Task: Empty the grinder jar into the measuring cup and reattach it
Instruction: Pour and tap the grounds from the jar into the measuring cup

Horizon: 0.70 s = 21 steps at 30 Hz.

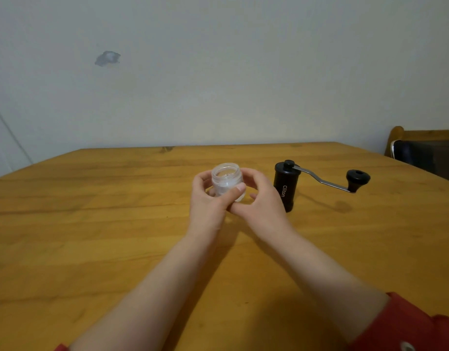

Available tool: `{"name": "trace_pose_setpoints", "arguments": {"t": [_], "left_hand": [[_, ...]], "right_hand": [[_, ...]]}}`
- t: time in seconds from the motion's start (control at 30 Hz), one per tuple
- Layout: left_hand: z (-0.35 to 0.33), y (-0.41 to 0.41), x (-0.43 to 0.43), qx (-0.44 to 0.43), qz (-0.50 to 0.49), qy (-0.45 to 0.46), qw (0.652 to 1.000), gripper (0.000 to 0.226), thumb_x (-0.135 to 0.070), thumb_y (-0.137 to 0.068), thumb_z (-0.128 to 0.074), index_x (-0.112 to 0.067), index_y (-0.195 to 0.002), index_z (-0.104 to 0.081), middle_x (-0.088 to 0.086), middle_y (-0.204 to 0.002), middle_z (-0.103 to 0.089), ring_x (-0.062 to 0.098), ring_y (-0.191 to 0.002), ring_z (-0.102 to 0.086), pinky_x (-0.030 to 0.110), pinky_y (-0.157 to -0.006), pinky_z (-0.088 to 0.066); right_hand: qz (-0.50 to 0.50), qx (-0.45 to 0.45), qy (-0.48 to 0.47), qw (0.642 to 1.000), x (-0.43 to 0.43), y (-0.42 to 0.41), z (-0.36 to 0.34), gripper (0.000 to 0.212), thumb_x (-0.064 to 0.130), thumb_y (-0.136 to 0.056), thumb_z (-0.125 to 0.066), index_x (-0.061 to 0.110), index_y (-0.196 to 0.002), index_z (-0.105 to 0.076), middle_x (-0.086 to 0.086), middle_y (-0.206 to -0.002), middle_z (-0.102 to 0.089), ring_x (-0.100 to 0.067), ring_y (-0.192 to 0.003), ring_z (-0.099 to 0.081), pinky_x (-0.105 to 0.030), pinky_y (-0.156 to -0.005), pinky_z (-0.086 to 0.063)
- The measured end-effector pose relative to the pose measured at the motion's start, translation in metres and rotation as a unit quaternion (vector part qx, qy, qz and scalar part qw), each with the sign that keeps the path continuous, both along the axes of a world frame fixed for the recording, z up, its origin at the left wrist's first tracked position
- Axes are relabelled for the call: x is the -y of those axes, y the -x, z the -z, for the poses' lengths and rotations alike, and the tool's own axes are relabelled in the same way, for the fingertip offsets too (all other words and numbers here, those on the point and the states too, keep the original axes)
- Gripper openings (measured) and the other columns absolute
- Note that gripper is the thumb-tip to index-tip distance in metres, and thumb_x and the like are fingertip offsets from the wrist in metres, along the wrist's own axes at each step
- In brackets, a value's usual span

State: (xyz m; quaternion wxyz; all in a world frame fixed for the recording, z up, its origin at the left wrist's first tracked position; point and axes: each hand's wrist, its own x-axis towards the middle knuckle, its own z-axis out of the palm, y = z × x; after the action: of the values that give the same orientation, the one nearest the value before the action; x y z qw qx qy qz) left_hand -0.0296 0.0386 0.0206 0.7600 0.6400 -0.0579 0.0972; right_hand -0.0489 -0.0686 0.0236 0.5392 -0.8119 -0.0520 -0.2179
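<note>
Sleeves: our red cuffs (pixel 421 325) sit nearest the lens, forearms bare.
Left hand (pixel 208 198): fingers wrapped around the jar, thumb (pixel 235 192) pressed on its front wall.
Right hand (pixel 259 196): fingers curled around the jar's right side (its thumb tip meets the left thumb below the jar).
Grinder jar (pixel 227 179): clear, upright, mouth open, clamped between both hands over the table (pixel 91 224).
Grinder body (pixel 285 188): black, upright, just right of our right hand, crank handle (pixel 327 179) pointing right.
Measuring cup: hidden; we cannot tell.
</note>
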Motion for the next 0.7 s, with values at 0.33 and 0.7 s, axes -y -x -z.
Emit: {"name": "trace_pose_setpoints", "arguments": {"t": [0.33,0.7], "left_hand": [[-0.008,-0.004,-0.009,0.060,-0.002,-0.077,0.995,0.062,-0.027,-0.069,-0.081,-0.019,-0.123,-0.053,-0.004,-0.122,-0.063,0.010,-0.117,-0.059,0.028,-0.096,-0.049],[0.010,-0.039,-0.042,-0.023,-0.111,-0.143,0.983,0.050,-0.003,-0.081,-0.062,-0.019,-0.128,-0.053,0.004,-0.130,-0.054,0.018,-0.116,-0.050,0.036,-0.103,-0.043]], "right_hand": [[0.024,0.026,-0.060,0.998,-0.012,-0.020,0.003,0.052,0.032,-0.063,-0.085,0.044,-0.102,-0.053,0.018,-0.108,-0.066,0.009,-0.096,-0.060,-0.021,-0.081,-0.051],[0.057,0.045,-0.039,0.997,0.007,-0.051,0.009,0.067,0.008,-0.066,-0.088,0.019,-0.123,-0.057,0.003,-0.122,-0.062,-0.011,-0.113,-0.057,-0.024,-0.098,-0.045]]}}
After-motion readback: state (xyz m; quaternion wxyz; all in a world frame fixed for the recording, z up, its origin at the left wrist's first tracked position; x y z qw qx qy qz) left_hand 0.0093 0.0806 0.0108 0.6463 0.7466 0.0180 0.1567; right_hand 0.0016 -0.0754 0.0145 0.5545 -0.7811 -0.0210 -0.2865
